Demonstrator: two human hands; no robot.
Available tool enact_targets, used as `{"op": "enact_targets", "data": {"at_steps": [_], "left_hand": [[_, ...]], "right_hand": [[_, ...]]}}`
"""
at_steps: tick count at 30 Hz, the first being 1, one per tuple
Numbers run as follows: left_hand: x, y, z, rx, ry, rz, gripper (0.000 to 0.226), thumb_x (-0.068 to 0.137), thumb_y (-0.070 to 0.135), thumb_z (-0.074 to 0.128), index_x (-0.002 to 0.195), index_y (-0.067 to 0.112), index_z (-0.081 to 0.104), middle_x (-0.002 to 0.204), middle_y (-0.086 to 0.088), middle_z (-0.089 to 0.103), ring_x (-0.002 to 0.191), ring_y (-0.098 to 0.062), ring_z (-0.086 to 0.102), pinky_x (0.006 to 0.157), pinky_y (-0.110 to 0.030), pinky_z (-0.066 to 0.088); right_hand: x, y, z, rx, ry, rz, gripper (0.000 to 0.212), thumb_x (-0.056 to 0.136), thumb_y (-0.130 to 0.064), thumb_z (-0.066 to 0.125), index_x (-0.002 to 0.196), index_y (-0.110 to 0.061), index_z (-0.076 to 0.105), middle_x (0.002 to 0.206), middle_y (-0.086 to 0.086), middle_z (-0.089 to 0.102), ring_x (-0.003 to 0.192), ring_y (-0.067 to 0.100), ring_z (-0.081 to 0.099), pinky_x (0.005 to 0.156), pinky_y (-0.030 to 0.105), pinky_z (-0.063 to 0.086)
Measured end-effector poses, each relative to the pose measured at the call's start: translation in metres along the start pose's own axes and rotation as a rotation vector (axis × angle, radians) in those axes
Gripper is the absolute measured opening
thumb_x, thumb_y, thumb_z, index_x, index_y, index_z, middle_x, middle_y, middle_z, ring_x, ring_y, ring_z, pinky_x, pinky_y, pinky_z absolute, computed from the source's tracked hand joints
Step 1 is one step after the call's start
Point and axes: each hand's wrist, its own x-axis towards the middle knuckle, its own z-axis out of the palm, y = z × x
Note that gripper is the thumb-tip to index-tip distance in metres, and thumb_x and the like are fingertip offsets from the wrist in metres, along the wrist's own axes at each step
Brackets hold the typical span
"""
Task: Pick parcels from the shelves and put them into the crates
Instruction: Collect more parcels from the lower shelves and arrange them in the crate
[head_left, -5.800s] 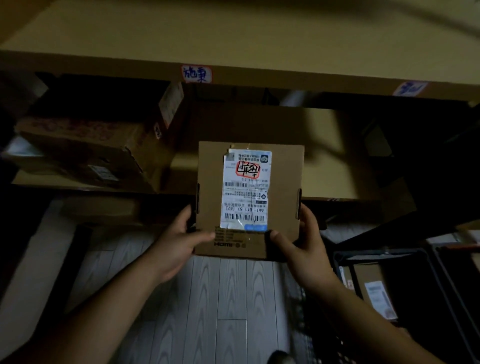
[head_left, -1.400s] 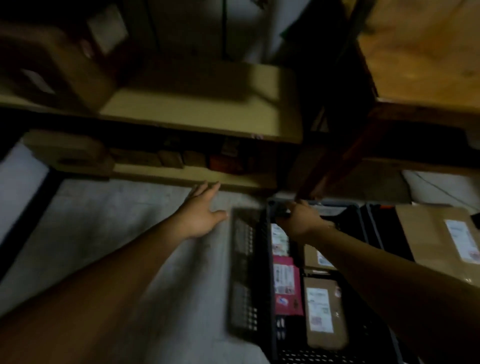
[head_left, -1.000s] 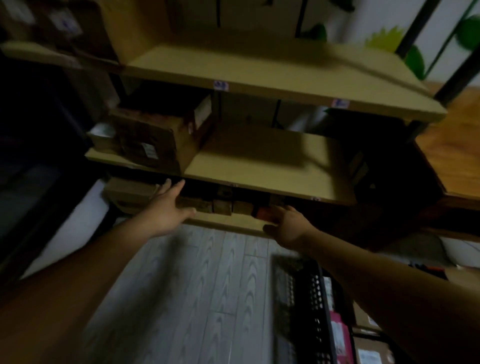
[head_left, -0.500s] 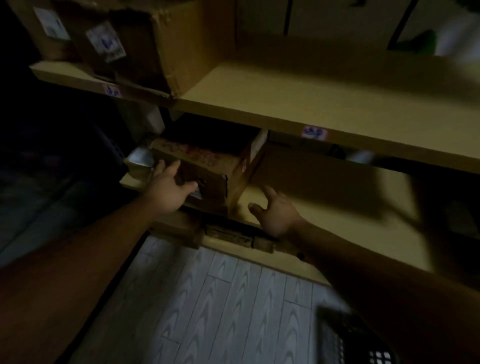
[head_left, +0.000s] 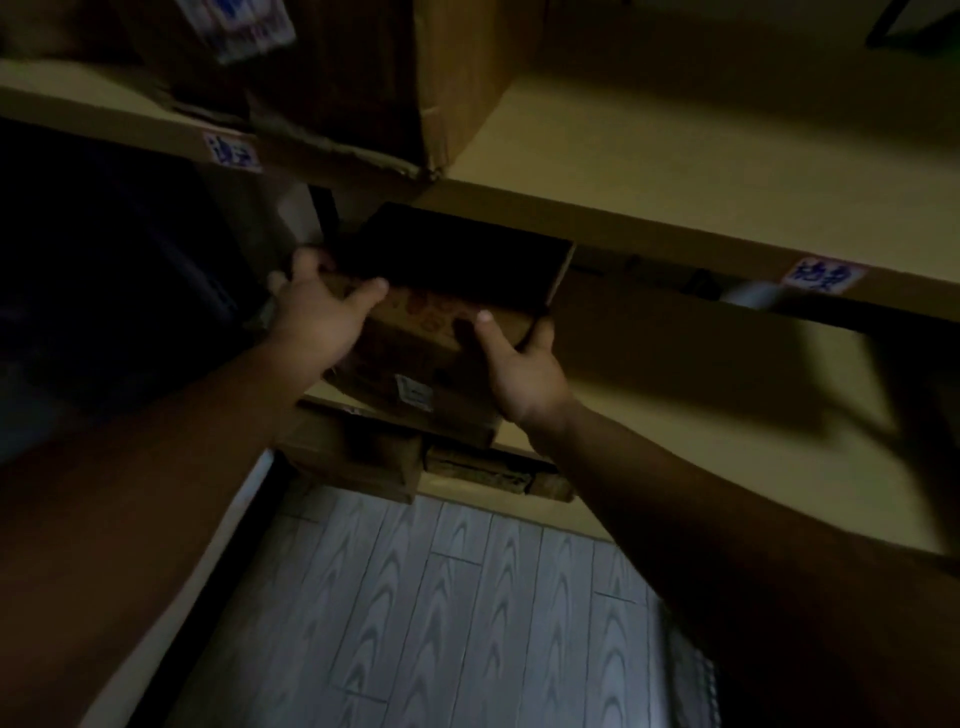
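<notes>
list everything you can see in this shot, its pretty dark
parcel: one, brown cardboard, on the middle shelf at its left end, held from both sides
sticker: one, white, on the parcel's front face
big box: one, brown cardboard with a torn lower edge, on the upper shelf, left
shelf boards: two plain to see, yellowish, one above the other
shelf labels: two, white with blue writing, on the upper board's front edge
small boxes: several, brown, low down under the parcel; too dark to count
floor: grey wood-grain planks, bottom centre
left hand: grips the parcel's left end
right hand: grips the parcel's right corner
</notes>
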Motion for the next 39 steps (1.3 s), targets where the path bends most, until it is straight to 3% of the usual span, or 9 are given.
{"op": "enact_targets", "data": {"at_steps": [6,13,18,23,27,29,33,36,39], "left_hand": [[-0.028,-0.001,0.008,-0.145,-0.264,0.063,0.087,0.079,0.04,0.07,0.148,0.021,0.02,0.144,-0.005,0.042,0.13,-0.027,0.041,0.106,-0.037,0.037],[-0.093,0.001,0.036,-0.175,-0.423,0.169,0.093,0.081,0.038,0.069,0.15,0.031,0.007,0.148,-0.004,0.036,0.132,-0.025,0.038,0.098,-0.032,0.036],[-0.135,-0.016,0.049,-0.133,-0.482,0.158,0.106,0.075,0.044,0.073,0.145,0.047,-0.007,0.152,-0.008,0.026,0.134,-0.028,0.036,0.103,-0.038,0.036],[-0.185,-0.017,0.072,-0.223,-0.501,0.143,0.106,0.074,0.039,0.075,0.146,0.046,-0.004,0.152,0.0,0.027,0.137,-0.023,0.032,0.107,-0.039,0.034],[-0.23,-0.009,0.093,-0.288,-0.518,0.088,0.105,0.075,0.033,0.075,0.147,0.042,-0.001,0.152,0.002,0.027,0.137,-0.019,0.031,0.108,-0.038,0.032],[-0.249,-0.006,0.102,-0.331,-0.525,0.05,0.103,0.077,0.03,0.075,0.148,0.04,0.001,0.151,0.003,0.029,0.137,-0.017,0.031,0.107,-0.033,0.031],[-0.27,0.004,0.113,-0.418,-0.551,-0.038,0.095,0.08,0.023,0.072,0.148,0.04,0.008,0.148,0.0,0.034,0.132,-0.023,0.039,0.104,-0.044,0.041],[-0.276,0.006,0.117,-0.545,-0.607,-0.177,0.087,0.084,0.02,0.067,0.146,0.045,0.011,0.146,-0.002,0.035,0.12,-0.025,0.049,0.086,-0.046,0.054],[-0.277,0.004,0.118,-0.594,-0.641,-0.221,0.077,0.09,0.025,0.059,0.146,0.046,0.01,0.15,-0.001,0.031,0.117,-0.021,0.049,0.088,-0.045,0.052]], "right_hand": [[-0.038,0.008,-0.007,0.203,0.161,0.006,0.057,0.097,-0.03,0.054,0.146,-0.03,0.024,0.129,0.0,0.053,0.113,0.026,0.06,0.093,0.047,0.054],[-0.104,0.034,-0.042,0.183,0.335,0.052,0.037,0.098,-0.032,0.052,0.133,-0.031,0.038,0.118,-0.004,0.06,0.092,0.013,0.064,0.054,0.02,0.054],[-0.139,0.062,-0.058,0.096,0.367,0.084,0.054,0.096,-0.039,0.053,0.144,-0.032,0.029,0.132,-0.001,0.056,0.111,0.022,0.059,0.089,0.04,0.052],[-0.171,0.079,-0.089,0.076,0.392,0.07,0.06,0.096,-0.034,0.055,0.148,-0.029,0.027,0.131,-0.003,0.054,0.114,0.018,0.055,0.092,0.033,0.047],[-0.202,0.091,-0.126,-0.017,0.417,0.029,0.055,0.095,-0.035,0.058,0.144,-0.028,0.034,0.12,-0.01,0.055,0.098,0.007,0.055,0.072,0.015,0.043],[-0.216,0.096,-0.144,-0.06,0.42,0.011,0.058,0.093,-0.039,0.06,0.144,-0.03,0.035,0.123,-0.011,0.057,0.103,0.007,0.057,0.073,0.013,0.044],[-0.242,0.104,-0.171,-0.207,0.445,-0.051,0.067,0.085,-0.053,0.062,0.144,-0.04,0.033,0.129,-0.01,0.052,0.119,0.013,0.053,0.092,0.028,0.05],[-0.257,0.105,-0.176,-0.361,0.461,-0.134,0.078,0.08,-0.057,0.063,0.148,-0.043,0.027,0.136,-0.004,0.042,0.13,0.017,0.037,0.108,0.039,0.037],[-0.259,0.1,-0.169,-0.536,0.414,-0.248,0.092,0.075,-0.064,0.059,0.152,-0.039,0.015,0.148,-0.002,0.03,0.136,0.016,0.022,0.113,0.04,0.027]]}}
